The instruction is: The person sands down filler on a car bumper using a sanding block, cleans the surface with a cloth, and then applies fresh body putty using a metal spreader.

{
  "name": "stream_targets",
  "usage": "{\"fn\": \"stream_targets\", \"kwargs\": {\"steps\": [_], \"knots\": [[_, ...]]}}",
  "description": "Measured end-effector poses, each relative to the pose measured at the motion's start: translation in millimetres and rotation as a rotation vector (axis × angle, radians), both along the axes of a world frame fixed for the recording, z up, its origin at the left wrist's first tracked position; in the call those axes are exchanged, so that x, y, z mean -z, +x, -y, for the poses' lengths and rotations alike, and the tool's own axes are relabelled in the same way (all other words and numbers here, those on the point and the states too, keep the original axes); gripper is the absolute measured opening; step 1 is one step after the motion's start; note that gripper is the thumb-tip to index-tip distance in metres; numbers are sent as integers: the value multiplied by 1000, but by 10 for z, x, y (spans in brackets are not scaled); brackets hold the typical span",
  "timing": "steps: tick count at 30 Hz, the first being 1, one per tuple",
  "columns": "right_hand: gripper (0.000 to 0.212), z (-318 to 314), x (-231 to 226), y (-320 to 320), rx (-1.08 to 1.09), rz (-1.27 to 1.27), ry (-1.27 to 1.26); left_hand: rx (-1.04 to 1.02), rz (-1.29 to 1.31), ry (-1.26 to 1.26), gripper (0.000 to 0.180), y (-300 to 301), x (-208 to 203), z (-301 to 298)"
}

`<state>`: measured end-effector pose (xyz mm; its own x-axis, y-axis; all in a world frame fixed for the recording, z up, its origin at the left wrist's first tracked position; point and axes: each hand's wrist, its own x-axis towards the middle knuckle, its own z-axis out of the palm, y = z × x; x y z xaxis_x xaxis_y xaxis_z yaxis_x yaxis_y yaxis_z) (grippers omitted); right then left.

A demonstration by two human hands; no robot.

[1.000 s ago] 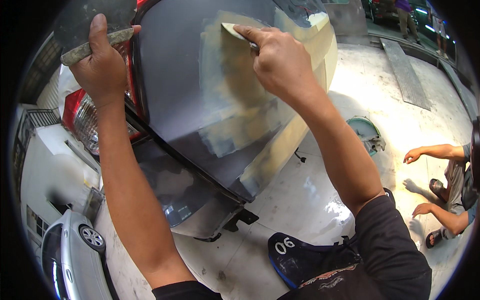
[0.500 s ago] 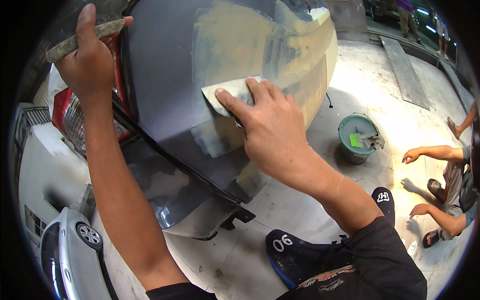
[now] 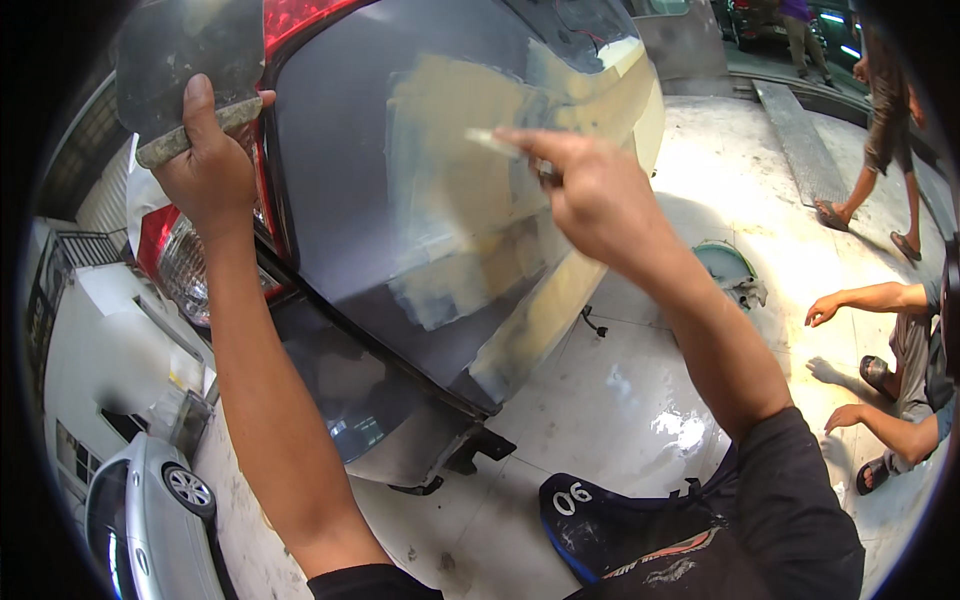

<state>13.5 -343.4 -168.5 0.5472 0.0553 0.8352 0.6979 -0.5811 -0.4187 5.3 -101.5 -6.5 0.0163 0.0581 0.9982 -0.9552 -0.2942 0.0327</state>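
My left hand point(image 3: 212, 180), raised beside the tail light point(image 3: 180, 255), is closed round the thick edge of a dark flat putty board point(image 3: 190, 60). My right hand point(image 3: 605, 195) grips a putty spreader point(image 3: 482, 137), seen nearly edge-on and smeared by motion. It is over the car's grey body panel point(image 3: 325, 150), in front of a broad patch of yellowish putty point(image 3: 430, 110); whether the blade touches the panel I cannot tell. Thinner, streaky putty runs along the patch's left and lower edges.
Partly behind my right forearm stands a green bucket point(image 3: 728, 262). A person point(image 3: 890, 310) crouches at the right, and another person point(image 3: 885, 110) walks beyond. Further off lies a metal ramp plate point(image 3: 800, 140). A silver car point(image 3: 155, 510) is at lower left. My shoe point(image 3: 570, 505) is below.
My right hand has moved up and right over the putty, turning the spreader edge-on. More of the board in my left hand shows. A walking person has come into view.
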Motion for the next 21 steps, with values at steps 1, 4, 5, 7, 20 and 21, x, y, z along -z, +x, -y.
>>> {"fn": "stream_targets", "kwargs": {"steps": [1, 4, 5, 7, 20, 21], "knots": [[40, 61, -53, 109, 65, 12, 43, 8, -27, -17, 23, 9, 12, 23], [37, 60, -204, 366, 138, 147, 106, 49, 47, -2, 23, 23, 33, 92], [37, 32, -241, 408, 166, 152, 97, 54, 38, -1, 23, 30, 29, 96], [38, -87, -314, 441, 213, 158, 84, 52, 18, 5, 24, 25, 18, 65], [42, -164, 32, 240, 113, 159, 88, 22, 44, 13, 23, 34, -8, -9], [42, -35, -11, 299, 140, 125, 100, 4, 1, 35, 27, 36, -10, -24]]}}
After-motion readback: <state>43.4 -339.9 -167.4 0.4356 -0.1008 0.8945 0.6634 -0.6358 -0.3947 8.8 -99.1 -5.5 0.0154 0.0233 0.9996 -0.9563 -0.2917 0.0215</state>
